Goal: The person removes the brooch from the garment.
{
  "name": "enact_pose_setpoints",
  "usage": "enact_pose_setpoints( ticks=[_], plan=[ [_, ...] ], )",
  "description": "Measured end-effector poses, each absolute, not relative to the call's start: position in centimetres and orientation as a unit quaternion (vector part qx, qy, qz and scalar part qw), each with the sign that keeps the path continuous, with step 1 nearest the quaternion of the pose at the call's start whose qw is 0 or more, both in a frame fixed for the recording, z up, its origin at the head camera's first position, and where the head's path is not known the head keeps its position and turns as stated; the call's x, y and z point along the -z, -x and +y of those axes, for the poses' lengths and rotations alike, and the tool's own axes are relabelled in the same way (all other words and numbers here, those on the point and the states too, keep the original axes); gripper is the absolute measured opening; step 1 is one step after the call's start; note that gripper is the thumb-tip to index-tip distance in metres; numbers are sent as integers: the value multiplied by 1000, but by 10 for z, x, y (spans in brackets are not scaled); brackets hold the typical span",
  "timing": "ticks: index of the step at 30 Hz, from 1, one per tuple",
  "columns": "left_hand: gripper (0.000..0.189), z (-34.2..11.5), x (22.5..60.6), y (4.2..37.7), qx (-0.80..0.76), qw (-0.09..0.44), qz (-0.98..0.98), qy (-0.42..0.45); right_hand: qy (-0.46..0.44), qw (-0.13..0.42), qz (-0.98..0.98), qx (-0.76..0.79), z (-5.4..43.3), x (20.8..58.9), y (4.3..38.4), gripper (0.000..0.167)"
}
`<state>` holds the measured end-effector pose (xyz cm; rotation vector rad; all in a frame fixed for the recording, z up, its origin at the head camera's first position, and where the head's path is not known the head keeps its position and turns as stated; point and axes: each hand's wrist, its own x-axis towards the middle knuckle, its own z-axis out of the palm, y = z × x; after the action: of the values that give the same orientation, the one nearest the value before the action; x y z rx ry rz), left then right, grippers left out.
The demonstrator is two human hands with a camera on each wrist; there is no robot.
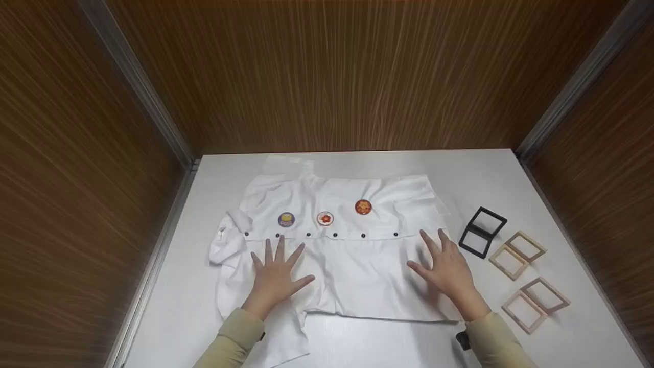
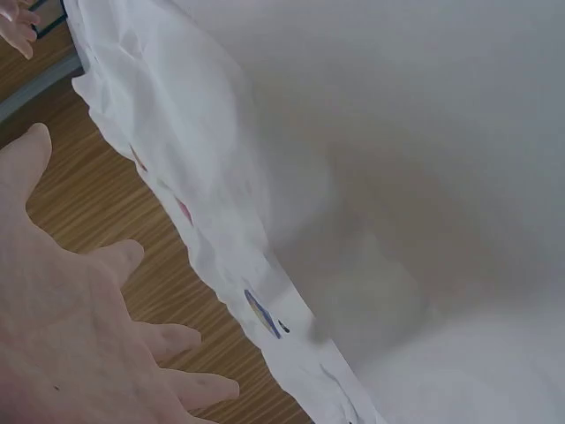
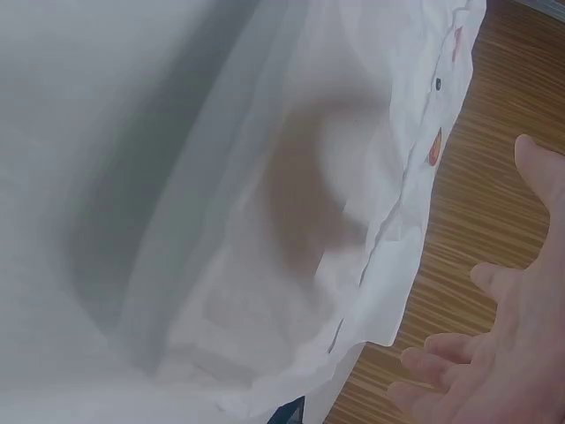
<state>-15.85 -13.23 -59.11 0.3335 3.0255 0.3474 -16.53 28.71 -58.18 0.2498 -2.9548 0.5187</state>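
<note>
A white buttoned shirt [image 1: 368,271] lies spread sideways on the table, its row of small black buttons running left to right. Three round badges sit on its far half: a purple-and-yellow badge [image 1: 286,220], a white badge with a red flower [image 1: 325,219] and a red-orange badge [image 1: 363,206]. My left hand [image 1: 276,278], fingers spread wide, is over the shirt's near left part. Over the near right part is my right hand [image 1: 449,268], fingers also spread. Both wrist views show the palms apart from the cloth, with shadows on it. Neither hand holds anything.
On the right of the table stand three opened compact-like cases: a black case [image 1: 476,242], a gold case [image 1: 510,261] and a pink case [image 1: 523,312]. Brown wood-grain panels [image 1: 347,76] enclose the white table [image 1: 173,306] at the back and both sides.
</note>
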Motion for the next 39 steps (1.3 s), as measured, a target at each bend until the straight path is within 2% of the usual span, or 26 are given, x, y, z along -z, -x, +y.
enact_pose_setpoints(
  ticks=[28, 39],
  plan=[
    [82, -139, 599, 165, -159, 14, 982, -100, -125, 70, -976, -161, 231, 585, 192, 85],
    [82, -137, 602, 168, -161, 13, 981, -104, -142, 42, -977, -154, 211, 580, 198, 85]
  ],
)
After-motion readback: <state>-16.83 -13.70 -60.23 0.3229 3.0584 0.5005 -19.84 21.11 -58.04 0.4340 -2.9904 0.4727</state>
